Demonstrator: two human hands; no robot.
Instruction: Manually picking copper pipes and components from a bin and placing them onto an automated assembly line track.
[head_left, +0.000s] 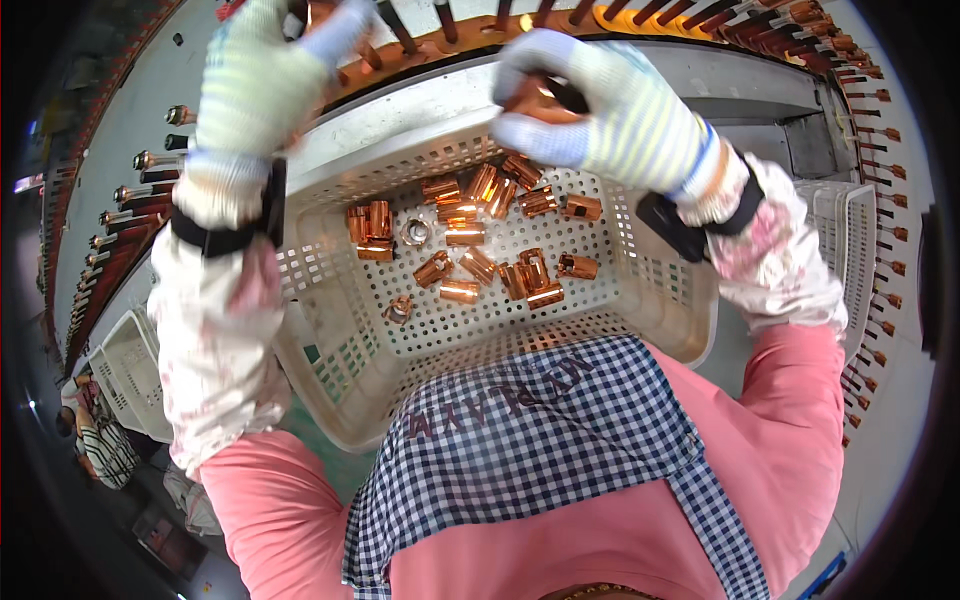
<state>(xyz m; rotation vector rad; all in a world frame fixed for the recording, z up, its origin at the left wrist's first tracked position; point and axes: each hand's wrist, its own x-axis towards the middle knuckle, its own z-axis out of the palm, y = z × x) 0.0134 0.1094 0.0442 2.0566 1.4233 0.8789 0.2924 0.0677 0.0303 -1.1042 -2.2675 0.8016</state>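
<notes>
My right hand (610, 115), in a striped knit glove, is closed around a short copper sleeve (540, 100) above the far right side of a white perforated plastic basket (345, 425). Up at the far left, my gloved left hand (250, 85) curls its fingers about a copper-coloured piece (318, 14), next to the row of upright rods; motion blur and the picture's edge partly hide it. Inside the basket, several shiny copper sleeves (460, 291) with notched ends lie loose on the holed floor. A few stand on end, such as one ring-like sleeve (415, 232).
A curved line of dark rods (445, 22) runs along the far side, many copper-tipped rods (893, 232) continuing down the right. More rods (125, 195) stick out at the left. Other white baskets (850, 220) stand at right and left. A person (105, 445) is at the far left.
</notes>
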